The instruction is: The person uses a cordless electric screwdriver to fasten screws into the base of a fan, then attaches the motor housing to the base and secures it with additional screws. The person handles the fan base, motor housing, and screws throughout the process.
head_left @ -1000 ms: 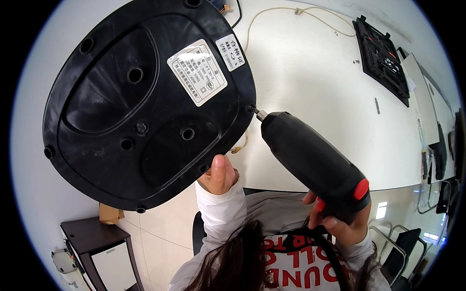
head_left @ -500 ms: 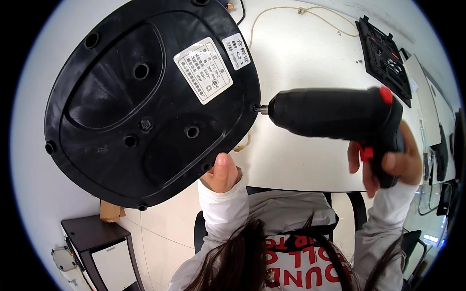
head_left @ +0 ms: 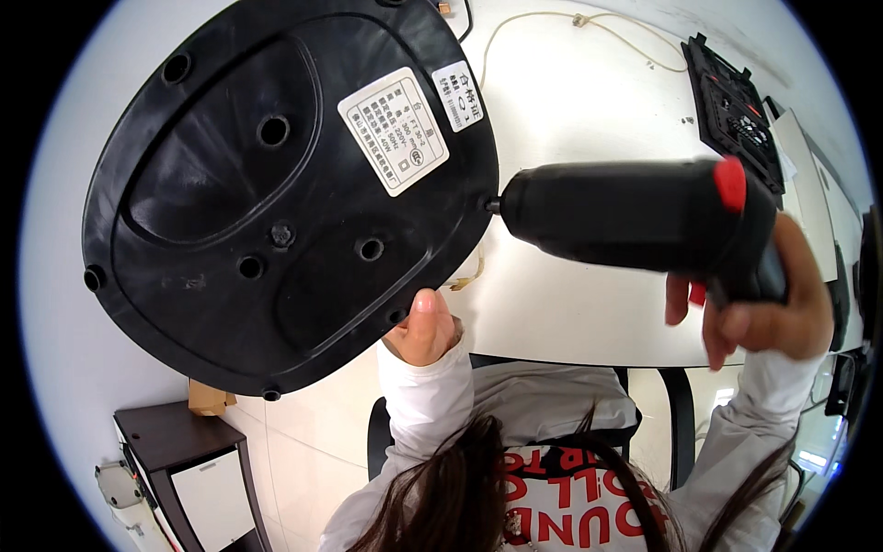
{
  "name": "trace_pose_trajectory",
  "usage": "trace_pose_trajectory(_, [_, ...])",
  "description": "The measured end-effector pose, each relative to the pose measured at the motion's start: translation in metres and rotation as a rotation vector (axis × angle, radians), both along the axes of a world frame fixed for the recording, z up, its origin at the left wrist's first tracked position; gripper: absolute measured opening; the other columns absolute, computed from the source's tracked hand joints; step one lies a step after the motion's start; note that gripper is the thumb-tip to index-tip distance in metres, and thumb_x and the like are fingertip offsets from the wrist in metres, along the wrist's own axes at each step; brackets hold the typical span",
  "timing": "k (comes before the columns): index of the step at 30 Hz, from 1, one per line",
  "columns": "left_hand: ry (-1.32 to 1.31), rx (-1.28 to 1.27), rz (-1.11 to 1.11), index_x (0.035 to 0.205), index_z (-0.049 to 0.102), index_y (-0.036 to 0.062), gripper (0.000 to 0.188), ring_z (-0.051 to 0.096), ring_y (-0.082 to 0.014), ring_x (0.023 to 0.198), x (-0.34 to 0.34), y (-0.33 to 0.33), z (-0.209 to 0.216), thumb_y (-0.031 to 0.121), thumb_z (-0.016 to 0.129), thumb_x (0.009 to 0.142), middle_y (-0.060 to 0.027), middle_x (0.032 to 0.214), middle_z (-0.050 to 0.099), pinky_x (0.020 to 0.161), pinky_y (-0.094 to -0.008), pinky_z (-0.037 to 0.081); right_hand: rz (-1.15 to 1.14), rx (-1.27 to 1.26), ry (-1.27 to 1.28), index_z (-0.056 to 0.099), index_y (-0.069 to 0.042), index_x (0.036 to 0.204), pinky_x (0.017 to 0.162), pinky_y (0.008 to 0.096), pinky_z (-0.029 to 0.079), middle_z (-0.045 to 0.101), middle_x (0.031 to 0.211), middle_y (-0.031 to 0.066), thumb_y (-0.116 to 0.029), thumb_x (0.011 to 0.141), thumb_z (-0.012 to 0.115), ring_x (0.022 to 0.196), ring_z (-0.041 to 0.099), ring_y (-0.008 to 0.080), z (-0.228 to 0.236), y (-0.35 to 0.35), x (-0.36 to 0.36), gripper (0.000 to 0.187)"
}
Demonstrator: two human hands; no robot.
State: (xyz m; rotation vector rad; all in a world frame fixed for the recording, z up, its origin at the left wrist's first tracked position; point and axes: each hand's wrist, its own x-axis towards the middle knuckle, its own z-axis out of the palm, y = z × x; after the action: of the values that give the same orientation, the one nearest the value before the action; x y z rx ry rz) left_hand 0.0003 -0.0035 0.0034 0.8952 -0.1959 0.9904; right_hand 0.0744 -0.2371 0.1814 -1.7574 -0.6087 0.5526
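Observation:
My left hand point(head_left: 423, 329) grips the lower right rim of a black plastic fan base point(head_left: 202, 308), thumb on the face turned toward me. The base is held up and tilted, with white labels, round holes and short pegs along its rim. In my right hand point(head_left: 782, 317) is a black and red cordless drill point(head_left: 607, 216), held by its handle and lying almost level. Its bit point(head_left: 494, 206) meets the hole at the right rim of the base. The tip of the bit is hidden in that hole, so whether a screw is there cannot be seen.
Behind the drill stretches a white table point(head_left: 570, 110). A beige cord point(head_left: 515, 20) lies along its far side, and an open black tool case point(head_left: 736, 115) rests at the far right. A dark cabinet point(head_left: 175, 423) stands at the lower left, beside a cardboard box point(head_left: 210, 397).
My right hand and the drill's handle have swung to the right, rolling the drill. Its front has come closer to the rim, showing less of the metal bit. The base has shifted slightly.

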Motion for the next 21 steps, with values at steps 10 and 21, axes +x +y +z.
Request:
trace_pose_trajectory(10, [0.085,-0.049,-0.043,0.127,0.046,0.0075,0.051,0.054,-0.0226,0.11,-0.005,0.01,-0.029,0.021,0.062,0.081,-0.0085,0.124,0.053,0.094,-0.0367,0.043,0.063,-0.066,-0.178,0.042,0.013,0.111,0.067,0.0284,0.046,0.057,0.093,0.016,-0.021,0.063,0.079,0.073,0.059,0.0175,-0.042,0.009,-0.058,0.07])
trace_pose_trajectory(21, [0.082,0.013,0.208,0.131,0.044,0.0075,0.054,0.057,-0.0262,0.109,0.006,0.011,-0.025,0.029,0.059,0.083,-0.0126,0.122,0.055,0.089,-0.043,0.05,-0.162,0.182,0.031,0.047,0.008,0.112,0.063,0.0304,0.05,0.063,0.082,0.0158,-0.02,0.062,0.079,0.066,0.065,0.0219,-0.061,0.004,-0.065,0.066])
